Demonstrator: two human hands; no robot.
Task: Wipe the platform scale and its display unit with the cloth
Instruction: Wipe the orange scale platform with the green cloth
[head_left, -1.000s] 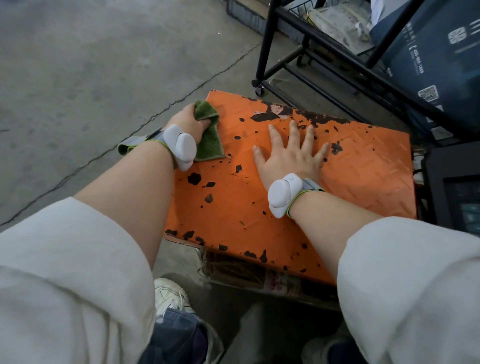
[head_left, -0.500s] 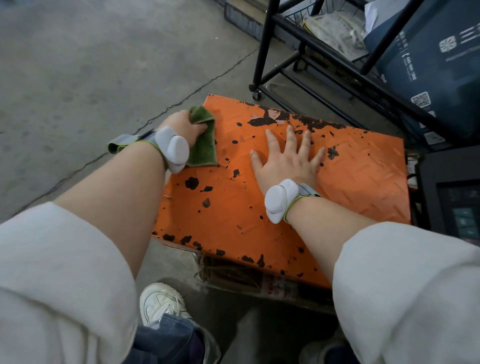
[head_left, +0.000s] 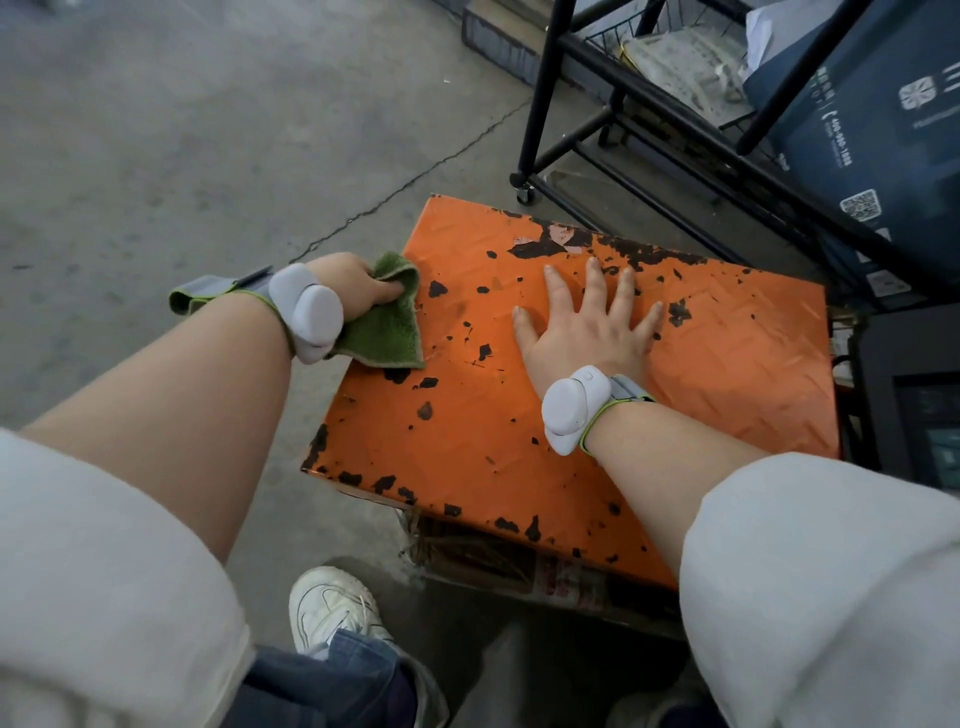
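Looking down from the head view: white sneaker (head_left: 332, 608) on the concrete floor (head_left: 156, 130) at the bottom, jeans cuff just below it, pale sleeves at both lower corners. Bare forearms reach forward, each with a white wrist device on a grey-green strap.

Platform scale (head_left: 727, 374), orange checker-plate top with many black patches of chipped paint, sits low over the floor, near edge resting over a brownish wrapped thing I can't identify. Right hand (head_left: 582, 332) lies flat on the plate, palm down, fingers straight and spread, pointing away toward the far edge, roughly mid-plate. Holds nothing.

Left hand (head_left: 353, 288) at the plate's left edge, fingers curled round the green cloth (head_left: 384, 332), bunching it. The cloth hangs out below the fist and lies on the plate's left margin, lower corner spread flat on the orange surface. Hand itself is mostly off the edge, over the floor.

Right of the scale, a dark box with a screen-like panel (head_left: 930, 421), partly cut by the frame edge; can't tell for sure if this is the display unit.

Beyond the far edge: black metal cart (head_left: 540, 98) on a caster, wire shelf with pale packaging, and a dark blue carton (head_left: 883, 119) with white print and a QR code leaning at top right. Floor crack runs diagonally toward the scale's far left corner.
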